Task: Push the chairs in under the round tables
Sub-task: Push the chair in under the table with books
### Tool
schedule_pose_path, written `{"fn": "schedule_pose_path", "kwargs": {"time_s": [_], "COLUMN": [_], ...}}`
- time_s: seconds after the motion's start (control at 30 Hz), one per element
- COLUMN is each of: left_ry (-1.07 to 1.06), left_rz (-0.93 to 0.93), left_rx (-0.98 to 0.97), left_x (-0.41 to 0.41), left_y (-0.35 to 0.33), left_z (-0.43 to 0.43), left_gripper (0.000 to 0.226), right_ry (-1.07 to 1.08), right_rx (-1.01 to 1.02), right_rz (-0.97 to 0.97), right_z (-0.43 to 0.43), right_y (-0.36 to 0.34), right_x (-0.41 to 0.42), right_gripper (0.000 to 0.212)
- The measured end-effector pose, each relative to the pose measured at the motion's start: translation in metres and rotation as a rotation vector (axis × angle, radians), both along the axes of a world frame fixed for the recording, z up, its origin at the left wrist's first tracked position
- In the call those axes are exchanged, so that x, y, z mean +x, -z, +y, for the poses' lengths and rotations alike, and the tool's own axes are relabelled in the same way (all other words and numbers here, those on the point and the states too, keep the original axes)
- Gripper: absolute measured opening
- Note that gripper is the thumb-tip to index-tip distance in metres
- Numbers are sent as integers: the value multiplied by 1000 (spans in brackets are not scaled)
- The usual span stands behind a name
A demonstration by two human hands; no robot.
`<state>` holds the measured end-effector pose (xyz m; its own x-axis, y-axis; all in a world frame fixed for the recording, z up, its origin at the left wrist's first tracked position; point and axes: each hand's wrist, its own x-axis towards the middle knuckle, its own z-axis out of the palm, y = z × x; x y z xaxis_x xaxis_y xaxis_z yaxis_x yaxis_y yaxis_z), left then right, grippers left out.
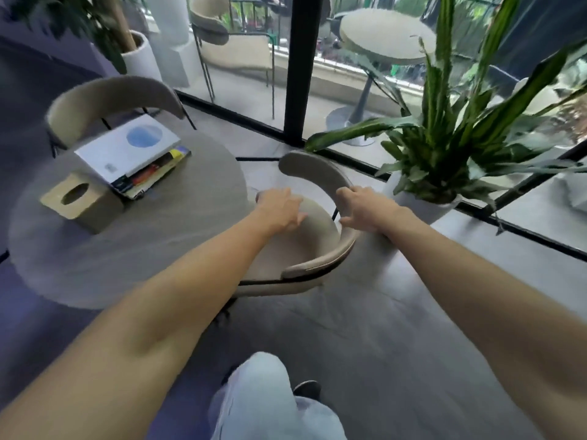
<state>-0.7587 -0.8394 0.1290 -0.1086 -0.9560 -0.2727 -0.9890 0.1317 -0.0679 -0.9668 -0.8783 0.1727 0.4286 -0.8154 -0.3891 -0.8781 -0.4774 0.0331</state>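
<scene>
A beige chair (295, 249) with a curved backrest stands at the right side of the round grey table (127, 258), its seat partly under the tabletop. My right hand (368, 211) is on the outer side of the backrest, fingers and thumb closed around its rim. My left hand (279, 211) lies palm down over the seat, fingers apart, gripping nothing. A second beige chair (111, 93) sits at the far side of the table, its seat hidden beneath it. Behind the glass stand another round table (387, 36) and another chair (235, 46).
A stack of books (133, 150) and a tissue box (79, 201) lie on the table. A potted plant in a white pot (425, 208) stands just right of the chair. A black pillar (298, 74) and the glass wall close off the far side. Grey floor lies behind the chair.
</scene>
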Motion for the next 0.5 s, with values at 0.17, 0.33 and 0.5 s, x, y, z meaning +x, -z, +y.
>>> {"fn": "schedule_pose_path", "kwargs": {"time_s": [0.17, 0.33, 0.5], "left_ry": [-127, -241, -464], "left_rz": [-46, -84, -106], "left_rx": [6, 50, 121], "left_x": [-25, -32, -40], "left_y": [12, 26, 23], "left_z": [-44, -88, -126], "left_gripper": [56, 57, 56], "right_ry": [-160, -309, -476], "right_rx": [-21, -21, 26], "right_rz": [3, 23, -4], "right_z": [-74, -134, -178], "right_y": [10, 25, 39], "right_x": [-12, -8, -12], "right_gripper": [67, 66, 76]}}
